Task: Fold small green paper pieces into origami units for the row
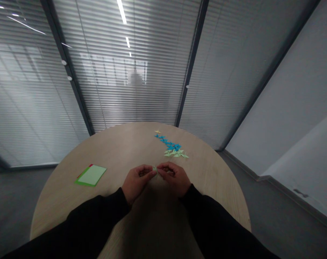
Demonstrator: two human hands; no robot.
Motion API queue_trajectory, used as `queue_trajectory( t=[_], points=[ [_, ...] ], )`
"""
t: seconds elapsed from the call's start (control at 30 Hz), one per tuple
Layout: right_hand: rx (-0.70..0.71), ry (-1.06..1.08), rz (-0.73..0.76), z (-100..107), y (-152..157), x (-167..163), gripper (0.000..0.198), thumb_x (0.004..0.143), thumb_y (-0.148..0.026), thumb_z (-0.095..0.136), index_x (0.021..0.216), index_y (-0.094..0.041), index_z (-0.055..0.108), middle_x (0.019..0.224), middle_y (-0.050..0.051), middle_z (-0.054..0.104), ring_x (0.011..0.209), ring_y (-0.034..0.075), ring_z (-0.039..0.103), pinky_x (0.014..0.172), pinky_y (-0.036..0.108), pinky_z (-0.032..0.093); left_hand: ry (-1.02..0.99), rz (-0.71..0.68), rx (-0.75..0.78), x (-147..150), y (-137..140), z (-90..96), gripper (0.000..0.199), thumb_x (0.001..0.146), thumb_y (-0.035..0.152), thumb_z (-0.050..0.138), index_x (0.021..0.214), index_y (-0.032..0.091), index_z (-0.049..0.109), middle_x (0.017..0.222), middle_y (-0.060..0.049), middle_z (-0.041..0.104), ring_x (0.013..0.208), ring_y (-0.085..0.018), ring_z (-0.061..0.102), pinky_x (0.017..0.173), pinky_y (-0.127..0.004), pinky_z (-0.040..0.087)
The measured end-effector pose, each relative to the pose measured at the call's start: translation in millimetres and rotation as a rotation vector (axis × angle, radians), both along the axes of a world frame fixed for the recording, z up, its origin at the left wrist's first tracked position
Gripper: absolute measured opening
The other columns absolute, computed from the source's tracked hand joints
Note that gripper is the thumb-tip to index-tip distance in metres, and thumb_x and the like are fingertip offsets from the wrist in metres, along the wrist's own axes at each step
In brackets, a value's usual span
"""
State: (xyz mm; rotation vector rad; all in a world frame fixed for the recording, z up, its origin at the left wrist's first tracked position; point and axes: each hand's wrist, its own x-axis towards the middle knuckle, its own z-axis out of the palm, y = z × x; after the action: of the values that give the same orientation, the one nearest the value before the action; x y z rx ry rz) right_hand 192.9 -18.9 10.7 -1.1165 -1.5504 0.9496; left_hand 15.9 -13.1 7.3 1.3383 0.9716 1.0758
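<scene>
Near the middle of the round table, my left hand (139, 180) and my right hand (176, 177) meet fingertip to fingertip. Between them they pinch a small pale green piece of folded paper (154, 168), mostly covered by the fingers. Both hands are closed on it, thumbs toward me. Just beyond my right hand lies a cluster of pale green folded paper pieces (176, 153). Blue folded paper pieces (170, 144) trail away from it toward the far edge, ending at a yellow one (157, 131).
A stack of coloured paper sheets (92, 175), pale green on top with green and red edges, lies to the left on the wooden table (120, 144). Glass panels with blinds (136, 100) stand behind the table. A white wall (287, 108) rises at the right.
</scene>
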Motion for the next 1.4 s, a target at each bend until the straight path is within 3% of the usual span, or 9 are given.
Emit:
queue_trajectory(
  t=[0.17,0.3,0.47,0.63,0.87,1.13,1.4],
  points=[
    [-0.130,0.129,0.114,-8.5,6.2,3.3,0.032,0.072,-0.043,0.073,0.091,-0.018,0.065,0.074,0.002,0.065,0.063,0.014,0.058,0.060,0.028,0.046,0.015,0.006,0.033,-1.3,1.5,-1.3,0.035,0.071,0.042,0.076,0.089,0.014,0.066,0.077,-0.004,0.069,0.067,-0.015,0.061,0.058,-0.024,0.044],
    [-0.134,0.197,0.175,-12.0,7.6,3.2,0.039,0.070,-0.041,0.076,0.100,-0.019,0.064,0.082,0.002,0.066,0.066,0.014,0.060,0.061,0.028,0.048,0.048,0.028,0.052,-3.3,3.8,-3.5,0.035,0.071,0.046,0.075,0.086,0.014,0.069,0.072,-0.004,0.068,0.062,-0.015,0.058,0.056,-0.025,0.042],
    [-0.143,0.178,0.173,-10.8,7.0,3.5,0.033,0.073,-0.043,0.074,0.092,-0.018,0.066,0.074,0.001,0.066,0.061,0.012,0.058,0.060,0.028,0.046,0.075,0.040,0.075,-3.2,3.7,-3.4,0.034,0.072,0.046,0.073,0.086,0.015,0.071,0.076,-0.004,0.069,0.066,-0.016,0.058,0.062,-0.026,0.043],
    [-0.178,0.211,0.167,-4.4,5.6,4.7,0.034,0.069,-0.048,0.076,0.082,-0.018,0.064,0.064,-0.002,0.062,0.056,0.012,0.056,0.059,0.028,0.045,0.072,-0.037,0.059,-1.5,0.1,2.4,0.035,0.073,0.047,0.072,0.086,0.015,0.069,0.072,-0.002,0.066,0.063,-0.014,0.054,0.059,-0.025,0.040],
    [-0.273,0.269,0.294,-1.9,4.4,6.3,0.037,0.065,-0.045,0.080,0.083,-0.018,0.062,0.068,-0.002,0.063,0.057,0.011,0.057,0.059,0.027,0.046,-0.057,-0.255,-0.106,-6.1,-2.1,7.3,0.038,0.070,0.048,0.075,0.084,0.014,0.068,0.071,-0.001,0.063,0.058,-0.010,0.048,0.055,-0.023,0.034],
    [-0.250,0.281,0.341,-1.6,3.8,5.4,0.038,0.066,-0.045,0.080,0.084,-0.018,0.061,0.067,-0.003,0.063,0.058,0.011,0.058,0.059,0.027,0.047,-0.091,-0.349,-0.177,-12.5,9.5,-6.5,0.035,0.070,0.045,0.078,0.080,0.013,0.068,0.064,0.001,0.058,0.057,-0.009,0.045,0.056,-0.023,0.031],
    [-0.231,0.275,0.372,-5.3,5.2,7.3,0.037,0.066,-0.045,0.080,0.083,-0.018,0.063,0.070,-0.001,0.065,0.060,0.012,0.059,0.061,0.027,0.048,-0.155,-0.399,-0.240,-10.4,8.9,-5.3,0.036,0.065,0.046,0.081,0.073,0.014,0.068,0.062,0.001,0.059,0.057,-0.010,0.046,0.057,-0.023,0.032]
  ],
)
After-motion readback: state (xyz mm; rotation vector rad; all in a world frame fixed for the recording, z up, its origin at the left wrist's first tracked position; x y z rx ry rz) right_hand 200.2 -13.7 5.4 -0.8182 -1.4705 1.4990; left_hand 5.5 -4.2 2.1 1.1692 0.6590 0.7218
